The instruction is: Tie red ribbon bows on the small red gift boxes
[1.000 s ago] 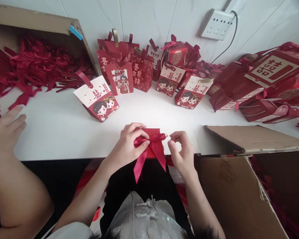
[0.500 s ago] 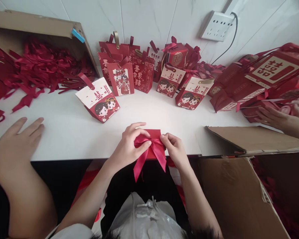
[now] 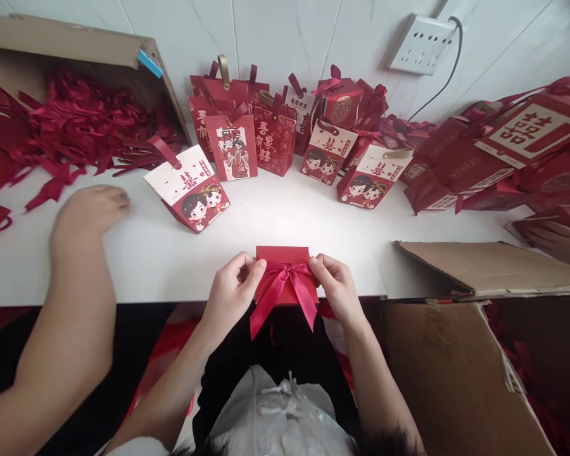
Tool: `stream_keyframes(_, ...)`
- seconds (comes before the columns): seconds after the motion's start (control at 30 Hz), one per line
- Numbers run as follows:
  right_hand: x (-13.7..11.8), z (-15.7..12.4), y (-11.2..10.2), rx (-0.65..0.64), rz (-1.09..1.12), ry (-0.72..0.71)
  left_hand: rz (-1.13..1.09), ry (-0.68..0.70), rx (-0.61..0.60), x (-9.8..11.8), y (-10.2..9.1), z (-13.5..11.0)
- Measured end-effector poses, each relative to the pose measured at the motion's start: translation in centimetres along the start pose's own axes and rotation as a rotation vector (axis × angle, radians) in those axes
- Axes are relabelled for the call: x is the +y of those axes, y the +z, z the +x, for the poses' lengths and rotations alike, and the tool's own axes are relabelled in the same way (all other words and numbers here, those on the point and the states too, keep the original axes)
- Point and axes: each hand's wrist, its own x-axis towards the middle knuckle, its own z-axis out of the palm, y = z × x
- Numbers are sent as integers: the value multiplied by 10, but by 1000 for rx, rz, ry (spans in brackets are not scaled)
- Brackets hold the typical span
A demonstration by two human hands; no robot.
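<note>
A small red gift box (image 3: 284, 254) lies at the white table's front edge, just before me. Tied across its front is a pink-red ribbon bow (image 3: 287, 271), whose two tails hang down over the edge. My left hand (image 3: 235, 285) is closed, thumb and fingers pinching the bow's left side at the box's upper left. On the other side, my right hand (image 3: 337, 282) pinches the bow's right side by the upper right corner. Whether the fingertips also grip the box itself, I cannot tell.
A white-and-red candy box (image 3: 190, 190) stands ahead to the left. Several red boxes (image 3: 275, 139) line the wall. Ribbons (image 3: 85, 120) spill from a carton at left. Another person's arm (image 3: 85, 285) reaches in there. An open carton (image 3: 446, 354) sits right, below another hand (image 3: 560, 239).
My left hand has moved from over the bow to its left side and closed there. The neighbour's arm at left has reached farther forward; the hand at far right has shifted lower.
</note>
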Motion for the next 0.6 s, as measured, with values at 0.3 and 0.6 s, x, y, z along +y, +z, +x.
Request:
stream_keyframes(0.3, 19, -5, -3, -10, 90, -46, -123, 78, 11, -31, 4, -1)
stream_keyframes(0.6, 42, -7, -26, -144, -38, -59, -7, 291, -239, -67, -8, 9)
